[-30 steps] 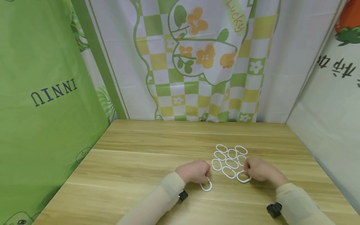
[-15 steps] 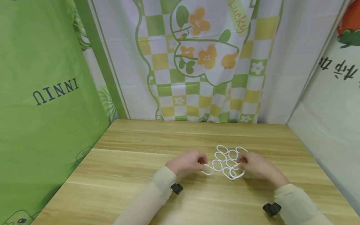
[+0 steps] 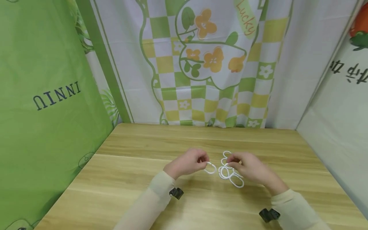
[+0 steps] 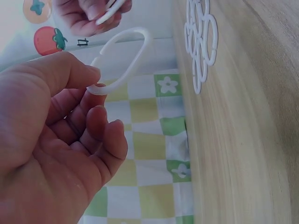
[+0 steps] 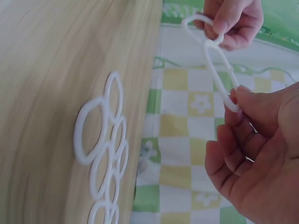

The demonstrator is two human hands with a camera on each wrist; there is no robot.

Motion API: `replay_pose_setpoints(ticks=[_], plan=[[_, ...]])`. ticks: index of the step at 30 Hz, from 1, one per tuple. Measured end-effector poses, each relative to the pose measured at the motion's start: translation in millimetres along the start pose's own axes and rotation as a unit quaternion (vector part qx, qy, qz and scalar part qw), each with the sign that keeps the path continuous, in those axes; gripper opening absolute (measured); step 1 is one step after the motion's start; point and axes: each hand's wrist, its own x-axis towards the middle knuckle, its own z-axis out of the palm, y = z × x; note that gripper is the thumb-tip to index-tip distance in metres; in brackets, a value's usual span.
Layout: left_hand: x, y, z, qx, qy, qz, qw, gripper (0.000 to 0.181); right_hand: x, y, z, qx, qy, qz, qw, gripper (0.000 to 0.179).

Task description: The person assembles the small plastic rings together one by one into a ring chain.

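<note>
My left hand (image 3: 188, 162) pinches a white oval plastic ring (image 4: 142, 50) between thumb and index finger, held above the table. Opposite it, my right hand (image 3: 250, 167) holds a second white ring (image 5: 216, 79) by one end, also with thumb and fingertips. In the right wrist view the two held rings overlap near my left fingertips. More loose white rings (image 5: 78, 133), several of them, lie flat in a close cluster on the table, partly hidden under my right hand in the head view.
The wood-grain table (image 3: 109, 188) runs back to a checked curtain (image 3: 198, 95). A green cloth (image 3: 43, 137) hangs along the left and a white printed one (image 3: 339, 127) along the right. A small black camera (image 3: 176, 193) sits at my left wrist.
Both hands have lifted their rings off the table. The right hand has moved left over the cluster, and the left hand has moved slightly away from me; the two rings are now closer together.
</note>
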Motion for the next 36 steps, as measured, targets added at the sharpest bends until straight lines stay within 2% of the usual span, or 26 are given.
replay_pose_setpoints(ticks=[6,11,15,22,28,32,36], plan=[[-5.3,5.6,0.5,0.020,0.014,0.033,0.9992,0.003,7.5,-12,7,0.012,0.005,-0.031,0.9994,0.007],[-6.4,9.9,-0.1,0.035,0.025,0.067,0.9968,0.003,11.3,-15,8,0.031,0.004,-0.023,0.9992,0.008],[-5.7,11.2,-0.6,0.045,0.031,0.081,0.9952,0.003,13.3,-16,8,0.040,0.005,-0.024,0.9989,0.007],[-2.7,13.5,-3.3,0.052,0.038,0.089,0.9939,0.004,17.3,-16,9,0.027,0.011,-0.039,0.9988,0.002],[0.2,8.4,-6.7,0.024,0.030,0.095,0.9948,0.002,20.2,-14,7,0.032,0.035,-0.014,0.9988,0.004],[-0.5,0.5,-8.6,-0.002,0.008,0.082,0.9966,0.006,22.3,-14,5,0.041,0.056,-0.001,0.9976,0.006],[-1.4,-5.6,-10.1,-0.040,-0.007,0.052,0.9978,0.012,24.4,-13,5,0.046,0.084,0.000,0.9954,0.006]])
